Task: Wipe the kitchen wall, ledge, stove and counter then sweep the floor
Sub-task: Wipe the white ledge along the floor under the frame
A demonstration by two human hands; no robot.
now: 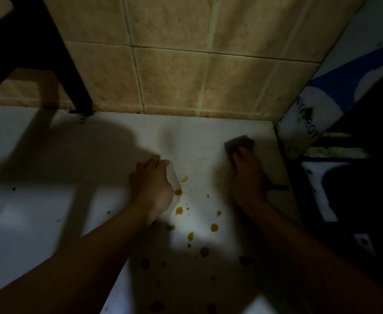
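On the white counter [38,200], seen from the head camera, the right hand [249,177] presses a dark sponge [239,142] flat, with its fingers curled over the near edge of it. The sponge lies near the stove [322,177], just before the tiled wall [174,75]. The left hand [152,184] rests on the counter with fingers curled in and holds nothing. Orange drops [179,210] lie between the two arms.

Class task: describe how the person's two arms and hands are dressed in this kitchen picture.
Both forearms are bare up to the frame edge: no sleeves show. The left hand and right hand wear no gloves. No watch, ring or bracelet can be made out, though the dim light hides fine detail.
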